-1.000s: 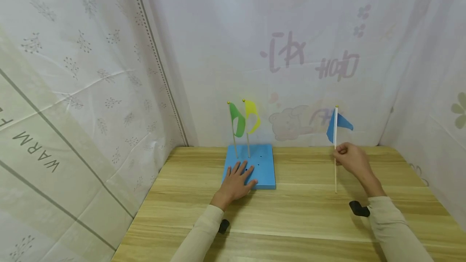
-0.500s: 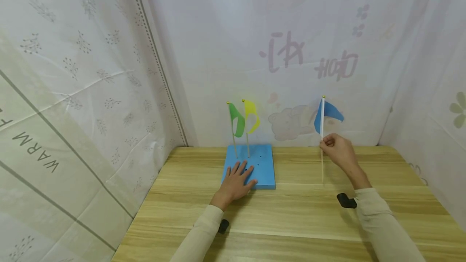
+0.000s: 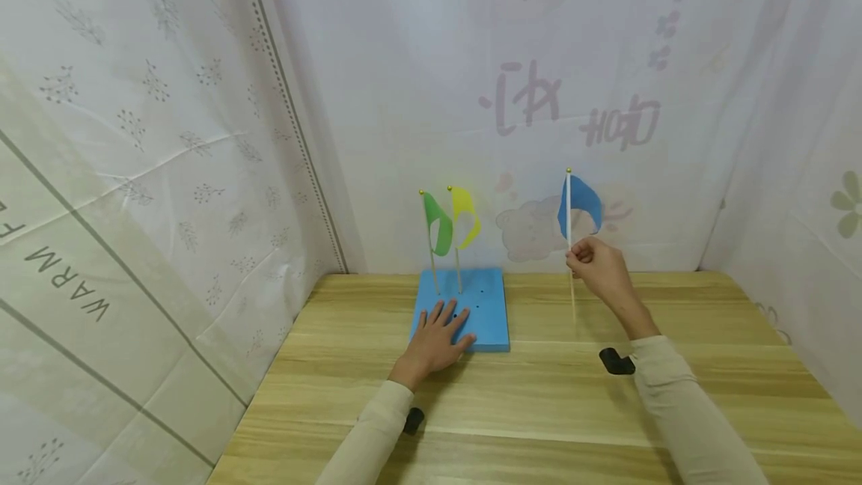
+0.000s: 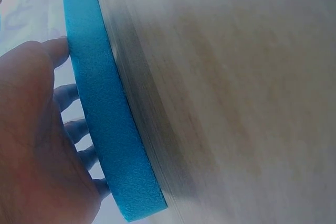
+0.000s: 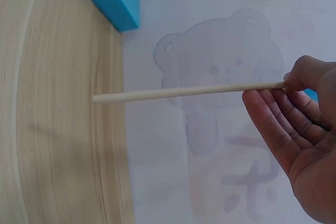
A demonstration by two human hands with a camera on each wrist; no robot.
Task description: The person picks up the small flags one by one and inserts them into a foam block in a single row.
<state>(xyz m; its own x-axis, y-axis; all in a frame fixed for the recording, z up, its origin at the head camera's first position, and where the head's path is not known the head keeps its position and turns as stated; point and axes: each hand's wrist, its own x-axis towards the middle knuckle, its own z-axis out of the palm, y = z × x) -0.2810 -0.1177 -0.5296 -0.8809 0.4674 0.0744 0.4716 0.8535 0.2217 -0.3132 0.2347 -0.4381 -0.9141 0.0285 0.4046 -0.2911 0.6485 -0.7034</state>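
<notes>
With thumb and fingertips my right hand (image 3: pixel 602 268) pinches the wooden stick of a small blue flag (image 3: pixel 584 200), held upright to the right of a blue foam block (image 3: pixel 494 328). The stick's lower end (image 5: pixel 113 98) hangs free in the right wrist view. Fingers spread, my left hand (image 3: pixel 434 339) rests flat on the front left of the block; in the left wrist view its fingers touch the top of the foam block (image 4: pixel 107 103). A green flag (image 3: pixel 441 227) and a yellow flag (image 3: pixel 466 208) stand in the block's back left. Several small holes show in its top.
The block lies on a wooden table (image 3: pixel 539 410) near its back edge. Behind hangs a pale printed curtain (image 3: pixel 404 96), with another curtain (image 3: pixel 155 171) on the left. Black wrist-camera pieces (image 3: pixel 616 361) stick out beside the sleeves.
My right hand has moved left and slightly up and away with the blue flag, nearer the block. The left hand has stayed in place on the block.
</notes>
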